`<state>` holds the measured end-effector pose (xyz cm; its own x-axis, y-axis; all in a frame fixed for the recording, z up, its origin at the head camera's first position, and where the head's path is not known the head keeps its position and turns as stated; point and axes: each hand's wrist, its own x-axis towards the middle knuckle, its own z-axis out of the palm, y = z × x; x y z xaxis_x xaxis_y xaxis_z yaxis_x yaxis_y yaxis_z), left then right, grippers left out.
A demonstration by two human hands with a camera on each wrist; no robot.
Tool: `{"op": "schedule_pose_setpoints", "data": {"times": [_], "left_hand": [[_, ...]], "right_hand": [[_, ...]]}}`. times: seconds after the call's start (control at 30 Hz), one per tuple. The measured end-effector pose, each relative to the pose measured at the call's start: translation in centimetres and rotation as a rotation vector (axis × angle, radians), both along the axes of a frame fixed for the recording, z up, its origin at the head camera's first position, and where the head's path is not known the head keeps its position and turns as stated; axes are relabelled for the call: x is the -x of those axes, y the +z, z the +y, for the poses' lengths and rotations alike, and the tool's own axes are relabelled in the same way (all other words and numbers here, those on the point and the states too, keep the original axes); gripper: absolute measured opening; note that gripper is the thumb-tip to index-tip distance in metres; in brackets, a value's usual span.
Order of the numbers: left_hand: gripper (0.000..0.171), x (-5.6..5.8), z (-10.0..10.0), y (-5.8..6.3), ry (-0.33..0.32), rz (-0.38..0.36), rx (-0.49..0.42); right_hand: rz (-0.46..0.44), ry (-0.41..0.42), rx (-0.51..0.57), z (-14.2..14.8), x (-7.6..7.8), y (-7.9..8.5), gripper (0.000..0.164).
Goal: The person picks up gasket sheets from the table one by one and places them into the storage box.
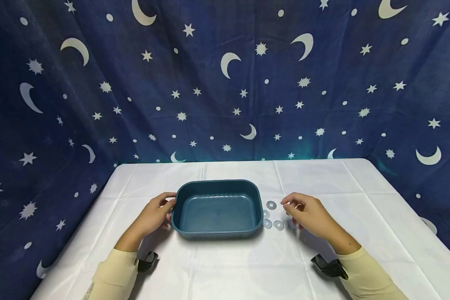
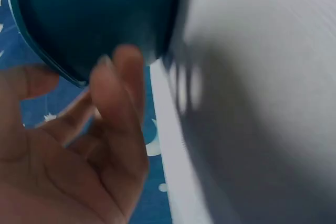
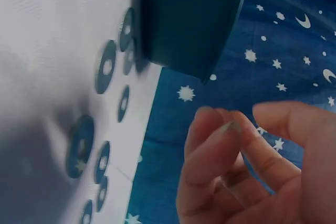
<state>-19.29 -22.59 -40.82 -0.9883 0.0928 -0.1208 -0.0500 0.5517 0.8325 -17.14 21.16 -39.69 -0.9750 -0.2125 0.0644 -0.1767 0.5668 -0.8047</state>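
A dark teal tub (image 1: pixel 217 212) sits on the worktop (image 1: pixel 217 271), its long sides running left to right and its inner floor in full view. A band of white cloth lies between its back rim and the worktop's far edge, with a deeper stretch on the near side. The left hand (image 1: pixel 153 214) meets the tub's left end, fingertips at the outer wall near the rim; its grip is loose and fairly wide, the fingers gently bent rather than wrapped round the wall. More cloth lies between this hand and the worktop's left edge.

Flat grey washers (image 1: pixel 275 226) lie just beside the tub's right end, two of them right by its wall. The head view shows five, one partly under the right hand (image 1: pixel 311 214); the right wrist view shows more. That hand hovers over this group, apart from the tub, its fingers loosely curled. Its grip is narrow, a small gap between thumb and fingers, and holds nothing visible. The washers occupy the lane between hand and tub; to the right, cloth runs on to the side edge. A blue curtain (image 1: pixel 210 100) with moons and stars hangs behind the far edge.
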Motion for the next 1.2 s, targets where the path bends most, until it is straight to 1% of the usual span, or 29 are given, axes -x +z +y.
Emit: {"op": "schedule_pose_setpoints", "data": {"times": [0.07,0.2,0.27,0.4,0.53,0.67,0.73,0.8,0.93,1.03,1.13,1.2], "left_hand": [[0.044,0.0,-0.2,-0.2,-0.023,-0.032,-0.045],[0.049,0.1,-0.9,-0.5,-0.067,-0.082,-0.117],[0.052,0.1,-1.2,-0.6,-0.096,-0.091,-0.146],[0.057,0.4,-1.6,-0.7,-0.124,-0.099,-0.185],[0.059,0.7,-1.7,-0.9,-0.142,-0.114,-0.218],[0.061,0.9,-2.3,-1.5,-0.185,-0.132,-0.289],[0.061,1.0,-2.7,-1.9,-0.205,-0.123,-0.314],[0.061,0.9,-2.9,-2.1,-0.218,-0.098,-0.312],[0.061,0.7,-3.0,-2.4,-0.215,-0.046,-0.258],[0.061,0.5,-2.9,-2.5,-0.212,-0.029,-0.227],[0.061,0.6,-2.9,-2.5,-0.205,-0.035,-0.231],[0.061,0.6,-2.9,-2.6,-0.216,-0.028,-0.228]], "right_hand": [[-0.043,0.024,0.023,0.1,0.2,-0.4,0.016],[-0.083,0.087,0.037,0.2,0.4,-1.2,0.018],[-0.090,0.118,0.036,0.3,0.5,-1.6,0.019],[-0.111,0.140,0.000,0.4,0.6,-2.2,0.017],[-0.116,0.171,-0.055,0.6,0.6,-2.7,0.011],[-0.099,0.211,-0.090,0.7,0.6,-2.9,0.010],[-0.085,0.219,-0.110,0.7,0.6,-3.0,0.011],[-0.058,0.224,-0.142,0.7,0.6,-3.1,0.014],[-0.018,0.239,-0.184,0.6,0.6,-3.2,0.020],[-0.007,0.245,-0.207,0.5,0.6,-3.3,0.022],[0.003,0.249,-0.228,0.4,0.6,-3.3,0.023],[0.008,0.247,-0.240,0.4,0.6,-3.4,0.023]]}}
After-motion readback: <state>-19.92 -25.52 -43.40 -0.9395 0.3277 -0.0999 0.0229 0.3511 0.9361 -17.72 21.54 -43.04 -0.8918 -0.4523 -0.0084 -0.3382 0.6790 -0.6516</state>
